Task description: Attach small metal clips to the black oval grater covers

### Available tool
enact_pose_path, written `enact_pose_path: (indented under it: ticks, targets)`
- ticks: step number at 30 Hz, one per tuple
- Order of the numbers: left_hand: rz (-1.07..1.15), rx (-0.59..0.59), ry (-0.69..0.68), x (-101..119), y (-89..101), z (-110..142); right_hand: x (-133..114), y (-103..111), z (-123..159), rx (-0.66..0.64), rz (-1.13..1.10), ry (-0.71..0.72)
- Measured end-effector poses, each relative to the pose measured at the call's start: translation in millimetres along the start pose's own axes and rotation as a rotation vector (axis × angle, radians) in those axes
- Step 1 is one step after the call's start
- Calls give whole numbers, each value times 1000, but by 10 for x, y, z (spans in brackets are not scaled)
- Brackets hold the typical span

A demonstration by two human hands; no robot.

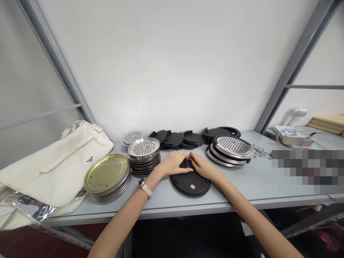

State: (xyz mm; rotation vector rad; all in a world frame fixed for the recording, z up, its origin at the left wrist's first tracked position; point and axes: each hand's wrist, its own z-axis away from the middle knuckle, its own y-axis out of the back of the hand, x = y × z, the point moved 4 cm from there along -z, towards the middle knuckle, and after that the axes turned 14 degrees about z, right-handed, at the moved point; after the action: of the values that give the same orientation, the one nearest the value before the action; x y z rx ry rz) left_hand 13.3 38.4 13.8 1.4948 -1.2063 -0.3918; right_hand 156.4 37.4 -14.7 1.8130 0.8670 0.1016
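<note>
A round black disc [188, 188] lies on the grey shelf in front of me, with a pale round spot near its front edge. My left hand [174, 164] grips its far left rim, the thumb stretched across the top. Closed at the far right rim, my right hand [201, 166] has its fingertips close to the left fingers. Whatever small part lies under the fingertips is hidden. Left of my left hand stands a stack of silver grater discs [143, 148]. Silver perforated discs with black rims [233, 146] are stacked to the right.
Gold-coloured round lids [107, 173] are piled at the left, against a cream bag [53, 165]. Several black round pieces [172, 139] line the wall, beside another grater disc stack [132, 138]. Small metal rings [260, 152] lie right. Grey posts [292, 64] frame the shelf.
</note>
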Motion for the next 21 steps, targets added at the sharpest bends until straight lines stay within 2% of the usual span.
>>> enact_pose_path:
  ticks: [21]
  targets:
    - [-4,-7,-6,-1,-7,-16,-42,33,-1,-19,43,-29]
